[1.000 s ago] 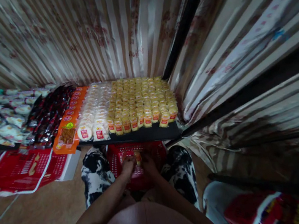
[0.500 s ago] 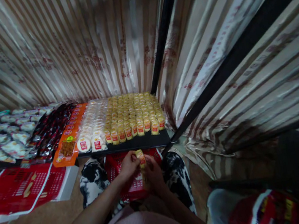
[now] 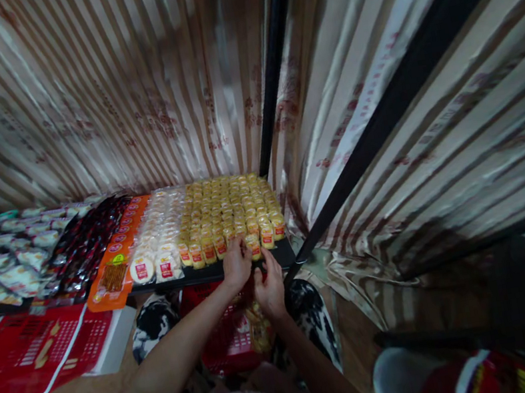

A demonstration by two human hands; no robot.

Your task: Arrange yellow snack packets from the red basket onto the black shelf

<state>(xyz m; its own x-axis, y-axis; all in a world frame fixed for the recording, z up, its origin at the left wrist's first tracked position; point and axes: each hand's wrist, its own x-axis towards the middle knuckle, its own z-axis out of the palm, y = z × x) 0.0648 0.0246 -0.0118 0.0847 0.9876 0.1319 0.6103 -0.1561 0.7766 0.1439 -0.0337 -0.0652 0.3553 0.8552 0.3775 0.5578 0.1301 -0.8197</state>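
Note:
Small yellow snack packets (image 3: 224, 210) with red labels stand in close rows on the black shelf (image 3: 205, 275). My left hand (image 3: 238, 267) reaches over the front row, its fingers bent together against a yellow packet there. My right hand (image 3: 269, 289) is just below and to the right, thumb and fingers apart near the lower edge of a front packet (image 3: 254, 247). A red bag (image 3: 221, 339) lies between my knees, with more yellow packets (image 3: 261, 332) showing at its right side.
Left of the yellow rows stand white round packets (image 3: 161, 241), an orange pack (image 3: 115, 266), dark packets (image 3: 91, 247) and white-green packets (image 3: 9, 258). A red box (image 3: 39, 344) sits below. Black poles (image 3: 366, 151) and striped curtains (image 3: 159, 72) enclose the shelf; red bags (image 3: 478, 382) lie lower right.
Both hands have moved up and forward from over my lap, where they held a yellow packet, to the front row on the shelf. My right hand's fingers have spread.

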